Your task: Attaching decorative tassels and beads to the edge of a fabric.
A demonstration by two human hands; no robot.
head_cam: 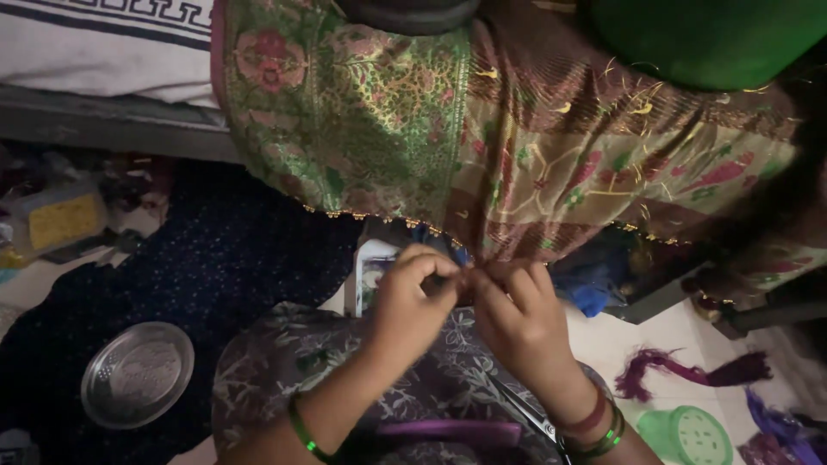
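Observation:
My left hand (412,297) and my right hand (517,314) meet fingertip to fingertip at the lower edge of a patterned green and brown brocade cloth (448,129) that hangs down from above. Both pinch something very small at the cloth's beaded hem (469,274); what it is cannot be made out. Green bangles sit on my left wrist, red and green ones on my right. A floral garment (293,353) covers my lap below the hands. A pair of scissors (525,409) lies on the lap under my right wrist.
A round steel plate (138,373) lies on dark blue dotted fabric (215,258) at the left. Purple thread tassels (689,372) and a green perforated lid (689,435) lie on the floor at the right. A yellow box (62,220) sits far left.

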